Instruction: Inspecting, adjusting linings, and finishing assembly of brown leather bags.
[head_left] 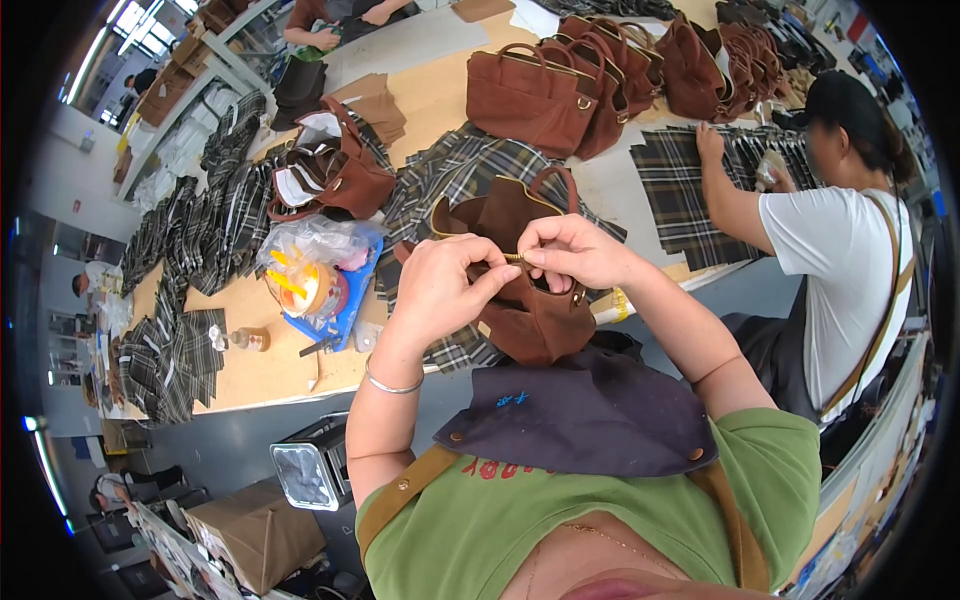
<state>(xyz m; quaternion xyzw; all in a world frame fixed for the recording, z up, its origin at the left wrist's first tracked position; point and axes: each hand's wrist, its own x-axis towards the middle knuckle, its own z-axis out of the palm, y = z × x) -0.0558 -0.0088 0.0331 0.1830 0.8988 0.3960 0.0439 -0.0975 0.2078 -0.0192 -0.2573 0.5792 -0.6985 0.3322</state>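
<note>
A brown suede-like handbag (545, 325) stands at the table's near edge, on plaid cloth, close to my body. Its top gapes, and one rounded handle (556, 183) rises behind my fingers. At the front of the opening, both hands meet at the gold-toned zipper (513, 258). My left hand (450, 285) is closed in a pinch at the zipper's left side. Thumb and forefinger of my right hand (580, 252) pinch the zipper from the right, its other fingers curled at the bag's rim. My fingers partly hide the zipper.
Left of the bag lies a blue tray (362, 285) with a tub (305, 290) and yellow-handled tools. Another open brown handbag (345, 170) stands behind it. Plaid fabric pieces (225, 225) cover the table's left. More handbags (525, 100) stand at the back. At right a co-worker (840, 230) handles plaid cloth.
</note>
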